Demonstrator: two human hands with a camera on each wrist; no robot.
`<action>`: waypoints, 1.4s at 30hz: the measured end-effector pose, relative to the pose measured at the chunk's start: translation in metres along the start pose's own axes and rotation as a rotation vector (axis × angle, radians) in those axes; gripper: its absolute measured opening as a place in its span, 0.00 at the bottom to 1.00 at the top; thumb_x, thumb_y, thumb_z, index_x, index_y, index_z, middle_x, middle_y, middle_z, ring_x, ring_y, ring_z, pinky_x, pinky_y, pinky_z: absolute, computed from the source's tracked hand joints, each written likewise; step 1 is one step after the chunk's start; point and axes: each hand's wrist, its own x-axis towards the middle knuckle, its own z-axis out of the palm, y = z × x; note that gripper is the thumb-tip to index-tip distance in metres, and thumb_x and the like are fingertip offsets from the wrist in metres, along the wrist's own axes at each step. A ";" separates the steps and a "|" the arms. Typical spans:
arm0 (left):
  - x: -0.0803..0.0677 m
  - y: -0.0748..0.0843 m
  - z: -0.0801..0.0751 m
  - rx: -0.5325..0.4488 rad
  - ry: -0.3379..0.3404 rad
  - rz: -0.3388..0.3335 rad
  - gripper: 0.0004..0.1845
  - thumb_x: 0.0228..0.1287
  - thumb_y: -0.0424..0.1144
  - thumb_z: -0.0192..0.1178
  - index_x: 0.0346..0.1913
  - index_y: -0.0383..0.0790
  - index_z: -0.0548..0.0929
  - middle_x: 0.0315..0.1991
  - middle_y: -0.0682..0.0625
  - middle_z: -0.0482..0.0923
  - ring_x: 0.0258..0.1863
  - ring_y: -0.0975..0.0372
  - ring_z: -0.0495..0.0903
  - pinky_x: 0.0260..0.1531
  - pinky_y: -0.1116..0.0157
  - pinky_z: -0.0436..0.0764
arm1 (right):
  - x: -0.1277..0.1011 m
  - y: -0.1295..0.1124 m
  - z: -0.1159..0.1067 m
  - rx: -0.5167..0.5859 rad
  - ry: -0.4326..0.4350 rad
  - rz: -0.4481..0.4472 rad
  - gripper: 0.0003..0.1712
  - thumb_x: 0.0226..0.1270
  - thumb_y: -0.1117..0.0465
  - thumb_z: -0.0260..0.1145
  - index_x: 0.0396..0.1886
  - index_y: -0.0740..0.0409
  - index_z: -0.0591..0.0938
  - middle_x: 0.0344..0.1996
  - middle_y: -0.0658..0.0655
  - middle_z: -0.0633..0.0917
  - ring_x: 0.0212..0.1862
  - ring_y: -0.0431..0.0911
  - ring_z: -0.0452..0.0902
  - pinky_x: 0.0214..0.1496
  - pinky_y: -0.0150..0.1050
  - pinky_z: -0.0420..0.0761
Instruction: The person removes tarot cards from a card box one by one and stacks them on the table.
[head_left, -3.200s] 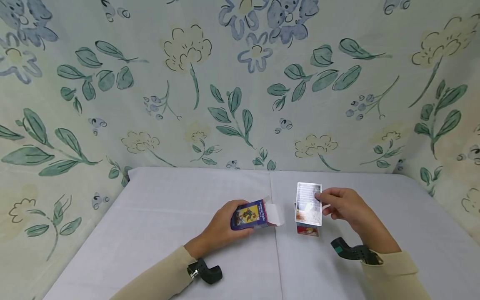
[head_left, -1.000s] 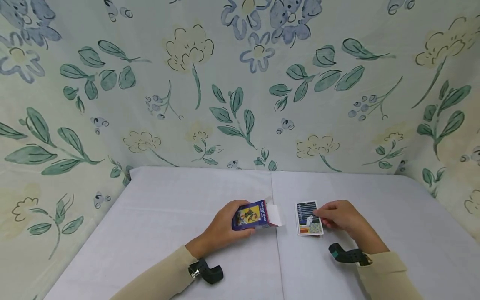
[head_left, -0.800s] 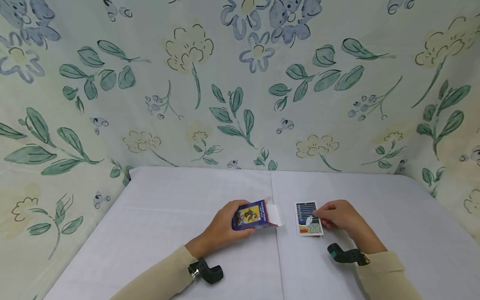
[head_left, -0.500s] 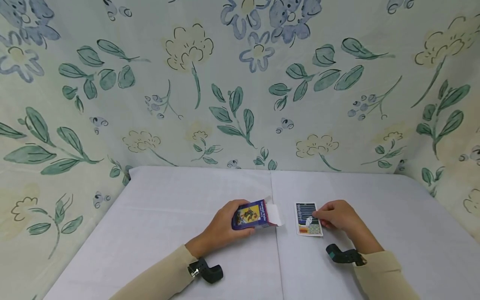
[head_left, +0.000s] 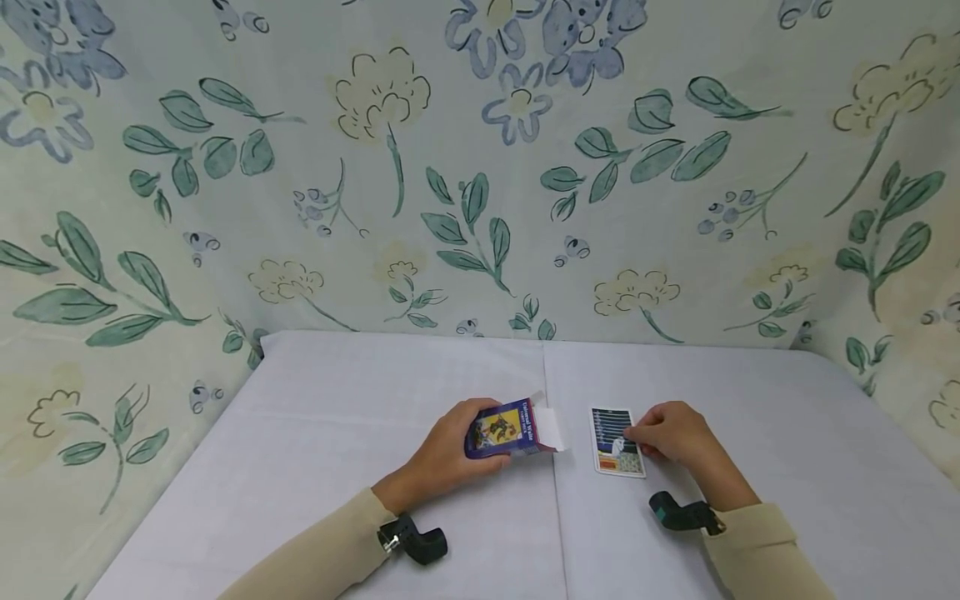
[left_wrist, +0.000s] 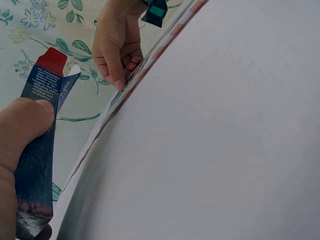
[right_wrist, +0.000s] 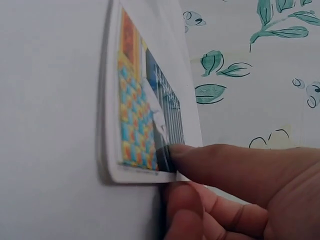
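Note:
My left hand (head_left: 447, 452) grips a blue tarot card box (head_left: 501, 428) with a yellow picture; its white flap (head_left: 550, 429) sticks out open toward the right. In the left wrist view, my thumb lies across the box's printed side (left_wrist: 37, 145). My right hand (head_left: 678, 433) pinches the right edge of a tarot card (head_left: 617, 442), face up and low over the cloth, with dark horizontal bars over a white figure and a coloured checkered patch. The right wrist view shows the thumb (right_wrist: 215, 162) on the card's face and curled fingers (right_wrist: 186, 210) beneath its edge.
A white cloth (head_left: 360, 392) covers the table, with a crease running front to back between the hands. Behind it hangs a floral curtain (head_left: 480, 200). Each wrist wears a black camera mount (head_left: 420, 543).
The right hand has lowered the tarot card from a raised, glaring tilt, covering a red-patterned card seen below it earlier. Lately it shifts only slightly toward me. The left hand keeps the box still.

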 end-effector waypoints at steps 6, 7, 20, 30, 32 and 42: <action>0.001 0.000 0.001 0.002 0.002 -0.002 0.39 0.55 0.58 0.68 0.66 0.46 0.66 0.57 0.56 0.71 0.52 0.67 0.71 0.54 0.61 0.75 | -0.001 0.000 0.000 -0.004 0.004 -0.007 0.13 0.58 0.56 0.71 0.29 0.63 0.81 0.23 0.56 0.78 0.26 0.46 0.72 0.27 0.35 0.72; 0.001 0.000 0.001 0.001 0.003 -0.003 0.39 0.55 0.57 0.68 0.66 0.46 0.66 0.57 0.56 0.71 0.52 0.67 0.71 0.54 0.61 0.75 | -0.001 0.000 -0.001 -0.002 0.003 -0.008 0.13 0.58 0.56 0.71 0.29 0.63 0.80 0.23 0.56 0.78 0.26 0.46 0.72 0.27 0.35 0.72; 0.000 0.004 0.000 0.014 0.011 -0.003 0.38 0.54 0.55 0.69 0.65 0.47 0.67 0.57 0.55 0.72 0.53 0.66 0.72 0.54 0.62 0.75 | -0.004 -0.004 -0.002 -0.003 0.004 -0.013 0.14 0.58 0.57 0.71 0.31 0.65 0.80 0.23 0.56 0.78 0.27 0.46 0.72 0.27 0.36 0.73; 0.001 0.004 0.000 0.015 0.008 -0.010 0.39 0.54 0.55 0.70 0.65 0.46 0.67 0.57 0.55 0.72 0.53 0.66 0.72 0.54 0.61 0.75 | -0.002 -0.002 -0.002 -0.009 -0.006 -0.002 0.15 0.59 0.56 0.70 0.32 0.64 0.80 0.24 0.56 0.78 0.27 0.46 0.73 0.28 0.35 0.73; 0.000 0.004 0.000 0.018 0.009 -0.008 0.38 0.54 0.55 0.70 0.65 0.47 0.67 0.57 0.55 0.72 0.53 0.66 0.72 0.54 0.61 0.75 | -0.001 -0.001 -0.002 -0.005 -0.010 0.005 0.15 0.59 0.55 0.70 0.32 0.64 0.80 0.24 0.56 0.78 0.27 0.47 0.73 0.28 0.35 0.73; 0.001 0.001 0.000 0.022 0.015 0.023 0.38 0.53 0.56 0.70 0.65 0.46 0.68 0.56 0.56 0.72 0.51 0.67 0.72 0.52 0.62 0.75 | -0.001 -0.003 -0.003 0.047 0.012 -0.014 0.18 0.59 0.53 0.71 0.35 0.65 0.80 0.25 0.56 0.79 0.29 0.47 0.73 0.28 0.35 0.73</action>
